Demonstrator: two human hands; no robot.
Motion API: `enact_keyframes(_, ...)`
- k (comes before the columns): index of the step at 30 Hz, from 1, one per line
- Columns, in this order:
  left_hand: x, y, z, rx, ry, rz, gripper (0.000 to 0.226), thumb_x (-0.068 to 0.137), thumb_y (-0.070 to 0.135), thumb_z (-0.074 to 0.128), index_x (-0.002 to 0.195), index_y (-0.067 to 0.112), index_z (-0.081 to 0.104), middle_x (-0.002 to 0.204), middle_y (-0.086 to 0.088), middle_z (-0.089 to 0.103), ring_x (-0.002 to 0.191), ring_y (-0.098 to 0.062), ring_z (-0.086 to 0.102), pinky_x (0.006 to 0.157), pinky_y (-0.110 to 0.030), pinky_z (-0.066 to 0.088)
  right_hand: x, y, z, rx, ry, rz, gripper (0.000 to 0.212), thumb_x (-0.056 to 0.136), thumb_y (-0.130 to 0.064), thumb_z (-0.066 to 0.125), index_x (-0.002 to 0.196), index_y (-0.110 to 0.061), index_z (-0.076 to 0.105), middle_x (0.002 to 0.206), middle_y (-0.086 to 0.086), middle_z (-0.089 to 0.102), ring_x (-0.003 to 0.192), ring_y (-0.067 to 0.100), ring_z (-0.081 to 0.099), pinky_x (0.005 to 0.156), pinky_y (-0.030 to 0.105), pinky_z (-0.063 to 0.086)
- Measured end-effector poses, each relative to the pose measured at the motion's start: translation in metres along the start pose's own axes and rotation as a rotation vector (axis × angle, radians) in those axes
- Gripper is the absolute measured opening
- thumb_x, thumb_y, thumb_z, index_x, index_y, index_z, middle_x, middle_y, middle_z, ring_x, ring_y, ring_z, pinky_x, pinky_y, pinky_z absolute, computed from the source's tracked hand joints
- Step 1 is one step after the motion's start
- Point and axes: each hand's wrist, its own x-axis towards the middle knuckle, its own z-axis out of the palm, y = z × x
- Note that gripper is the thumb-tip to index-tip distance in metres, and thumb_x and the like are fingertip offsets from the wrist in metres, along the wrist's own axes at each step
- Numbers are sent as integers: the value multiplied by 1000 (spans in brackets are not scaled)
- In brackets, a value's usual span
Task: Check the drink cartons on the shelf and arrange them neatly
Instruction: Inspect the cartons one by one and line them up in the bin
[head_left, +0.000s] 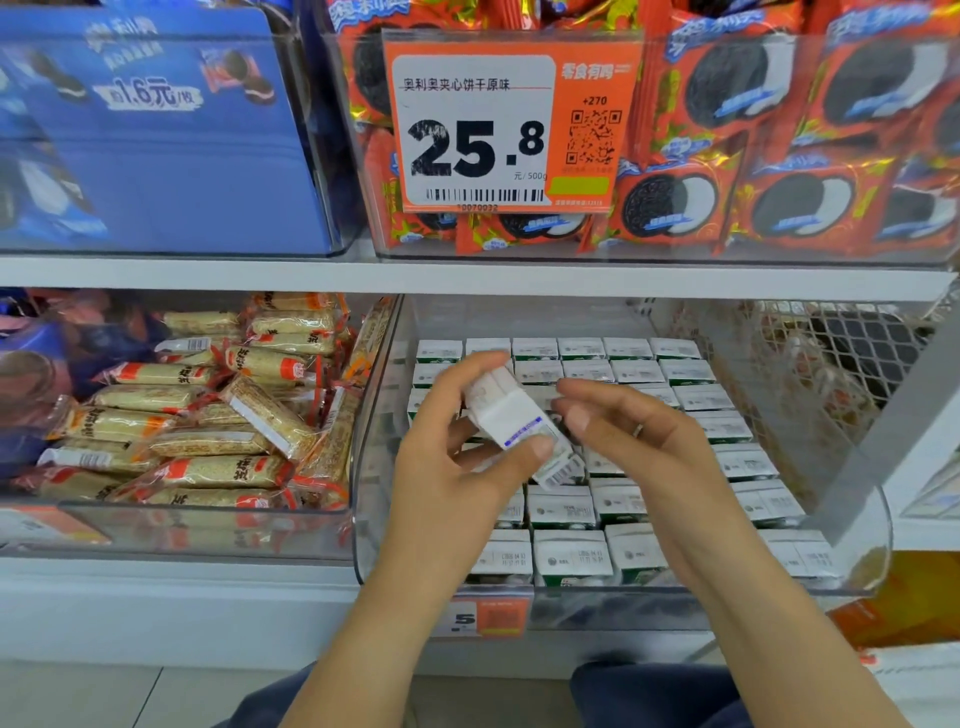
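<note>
My left hand (457, 457) grips a small white drink carton (514, 415), lifted and tilted above the clear plastic bin (374, 519) on the lower shelf. Its thumb lies across the carton's printed side and its fingers curl over the top. My right hand (628, 436) hovers just right of the carton with its fingers relaxed and loosely bent, holding nothing; it wears a ring. Rows of white and green drink cartons (571, 556) stand packed upright in the bin, several of them hidden under my hands.
To the left, a clear bin (208, 525) holds wrapped sesame snack bars. Above, the upper shelf (467, 278) carries orange cookie packs behind a 25.8 price tag (498, 130) and a blue cookie box (150, 130). A wire basket (831, 353) stands at right.
</note>
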Motion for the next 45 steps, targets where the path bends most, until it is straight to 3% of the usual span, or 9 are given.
enact_keyframes(5,6,1,-9,-283,-23,-24,50,64,9,78,102,39,67,105,6,69,94,-12,67,72,-24,55,1,-2,-8,-5,-148,285,60,68,-53,65,120,-23,63,109,-2,72,104,14,66,98,32,47)
enact_keyframes(10,5,4,-5,-310,-56,-9,50,66,11,77,107,36,66,109,5,69,101,-13,66,75,-24,54,1,-5,-6,178,-223,358,55,67,-48,72,112,-15,70,110,9,71,101,22,68,86,30,55)
enact_keyframes(17,0,-2,-1,180,-17,77,72,75,13,80,126,51,45,125,26,56,116,4,52,83,-11,47,2,-2,-7,201,-24,229,37,67,-30,70,103,-19,69,99,3,73,91,16,67,70,24,56)
enact_keyframes(20,-2,-8,1,426,-5,166,72,75,11,79,127,48,46,127,26,52,117,4,49,92,-16,45,3,-3,-9,169,28,151,54,62,-23,72,115,-27,65,96,2,73,89,13,69,69,22,56)
enact_keyframes(28,-3,-11,2,580,49,204,68,72,14,81,120,44,44,122,20,54,106,0,51,84,-14,45,2,-2,-6,148,28,22,54,54,-24,76,107,-29,68,86,-6,70,91,9,67,65,19,52)
enact_keyframes(31,-2,-11,1,512,1,101,60,72,23,82,115,45,46,115,23,58,104,0,53,85,-18,45,0,-3,-2,47,60,-43,51,58,-26,82,106,-33,67,92,-7,72,93,9,65,65,18,52)
enact_keyframes(36,0,-14,0,404,-124,-65,51,77,32,76,112,51,44,102,40,59,100,19,50,77,-2,39,-5,-2,6,-228,124,-153,64,55,-52,81,114,-42,57,107,-16,67,97,4,63,75,18,52)
enact_keyframes(41,-2,-17,2,522,-173,-56,58,83,19,69,120,54,42,119,15,62,110,-10,58,86,-33,51,-11,6,13,-718,149,-399,65,57,-65,69,116,-46,49,104,-25,49,96,-11,49,75,3,38)
enact_keyframes(45,-3,-18,3,536,-163,-28,81,80,12,72,104,77,30,110,15,64,103,-7,59,81,-38,53,-11,10,14,-788,144,-501,70,59,-67,67,121,-42,46,106,-23,44,96,-4,48,79,13,43)
